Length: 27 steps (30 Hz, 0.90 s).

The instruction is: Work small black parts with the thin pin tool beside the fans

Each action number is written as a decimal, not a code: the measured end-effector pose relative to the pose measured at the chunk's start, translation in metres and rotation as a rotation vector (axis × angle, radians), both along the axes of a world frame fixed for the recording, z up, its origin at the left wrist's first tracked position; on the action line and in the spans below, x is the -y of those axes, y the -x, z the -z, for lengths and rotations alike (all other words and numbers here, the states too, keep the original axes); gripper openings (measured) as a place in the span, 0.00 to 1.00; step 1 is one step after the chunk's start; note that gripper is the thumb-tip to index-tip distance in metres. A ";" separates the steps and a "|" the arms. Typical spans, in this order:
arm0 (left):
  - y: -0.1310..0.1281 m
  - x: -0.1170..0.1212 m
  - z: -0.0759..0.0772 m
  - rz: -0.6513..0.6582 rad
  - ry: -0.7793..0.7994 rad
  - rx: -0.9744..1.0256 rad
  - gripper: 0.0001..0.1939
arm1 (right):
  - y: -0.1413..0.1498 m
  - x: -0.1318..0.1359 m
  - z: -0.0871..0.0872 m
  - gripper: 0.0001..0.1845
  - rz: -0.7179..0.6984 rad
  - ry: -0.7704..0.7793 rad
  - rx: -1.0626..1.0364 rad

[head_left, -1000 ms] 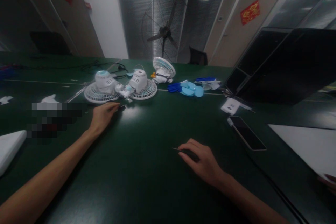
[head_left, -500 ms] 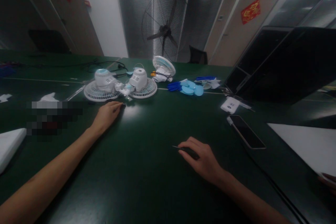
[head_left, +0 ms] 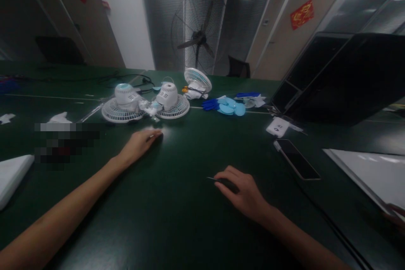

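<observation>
My left hand [head_left: 139,145] reaches forward over the green table, its fingers pinched together. Something small and dark shows at the fingertips, too small to name. Just beyond it, two small white fans [head_left: 128,103] [head_left: 169,99] lie with their grilles down on the table. My right hand [head_left: 242,187] rests nearer to me, wrapped round the dark handle of a screwdriver [head_left: 230,184]. Its thin metal shaft points left, and its tip is too fine to make out.
A third small fan [head_left: 196,82] stands behind, near light blue fan blades [head_left: 230,106] and a dark blue glove-like item [head_left: 210,104]. To the right are a phone [head_left: 297,159], a white card-like piece [head_left: 277,126], a large black monitor [head_left: 348,80] and a white board [head_left: 367,173] with another person's hand at its edge.
My left hand has moved right and slightly toward me, away from the left fan, fingers still pinched. My right hand stays almost still with the screwdriver. The white board at right has shifted slightly.
</observation>
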<state>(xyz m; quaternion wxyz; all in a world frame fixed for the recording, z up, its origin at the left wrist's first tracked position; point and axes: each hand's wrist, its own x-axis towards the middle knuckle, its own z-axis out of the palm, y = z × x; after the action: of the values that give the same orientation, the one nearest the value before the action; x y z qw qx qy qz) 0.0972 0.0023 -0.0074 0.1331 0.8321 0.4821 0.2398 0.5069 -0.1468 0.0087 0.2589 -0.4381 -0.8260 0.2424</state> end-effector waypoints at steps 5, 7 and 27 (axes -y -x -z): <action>-0.077 0.053 -0.007 0.388 0.036 0.046 0.17 | 0.001 0.002 -0.002 0.10 -0.016 -0.024 0.048; -0.101 0.074 -0.008 0.455 0.063 0.048 0.17 | 0.002 0.003 -0.002 0.10 -0.015 -0.040 0.076; -0.122 0.099 -0.007 0.435 0.443 0.282 0.26 | 0.008 0.006 0.002 0.09 -0.025 -0.116 0.153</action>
<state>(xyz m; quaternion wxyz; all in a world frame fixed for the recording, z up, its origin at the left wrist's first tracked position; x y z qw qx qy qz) 0.2188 -0.0969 -0.0008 0.4243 0.8249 0.3104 0.2079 0.4992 -0.1525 0.0063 0.2171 -0.4291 -0.8614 0.1632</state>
